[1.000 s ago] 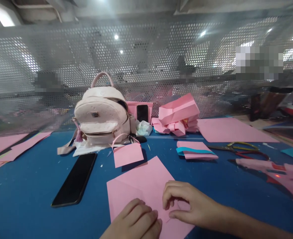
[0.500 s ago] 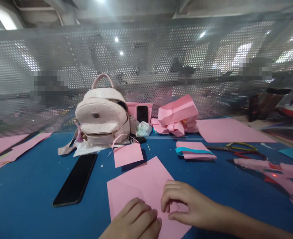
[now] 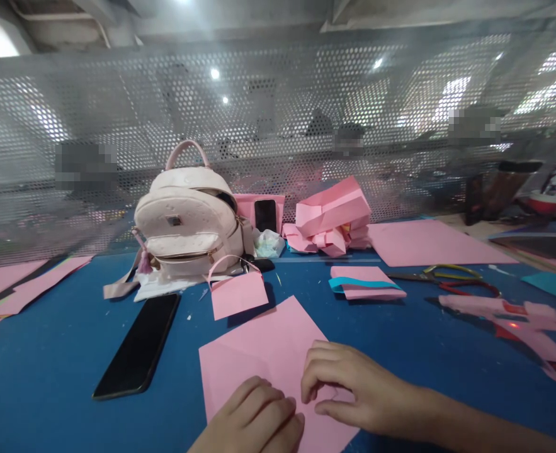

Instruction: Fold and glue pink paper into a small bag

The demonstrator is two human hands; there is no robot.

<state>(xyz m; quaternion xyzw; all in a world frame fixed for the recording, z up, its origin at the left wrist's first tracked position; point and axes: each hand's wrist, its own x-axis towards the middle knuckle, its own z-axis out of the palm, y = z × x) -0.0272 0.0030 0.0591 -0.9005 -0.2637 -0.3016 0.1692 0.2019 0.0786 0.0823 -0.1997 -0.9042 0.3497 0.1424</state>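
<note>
A sheet of pink paper (image 3: 259, 346) lies at an angle on the blue table in front of me, faint creases on it. My left hand (image 3: 259, 418) rests on its lower part, fingers bent and close together against the paper; its thumb is hidden. On the right side of the sheet, my right hand (image 3: 337, 387) has curved fingers with the thumb apart, and only paper shows in the gap. Just beyond the sheet stands a small pink paper bag (image 3: 240, 294) with a thin handle. To its right is a folded pink paper piece (image 3: 360, 273) with a blue strip (image 3: 365, 285).
A black phone (image 3: 138, 346) and a white backpack (image 3: 187, 217) are at left. A pink glue gun (image 3: 518, 314) with a lit red light and scissors (image 3: 441, 277) lie at right. Folded pink paper (image 3: 332, 214) is piled before a perforated metal screen (image 3: 282, 113); people are beyond it.
The whole view has shifted slightly, so things sit a little further left. Both hands keep nearly the same pose on the pink paper.
</note>
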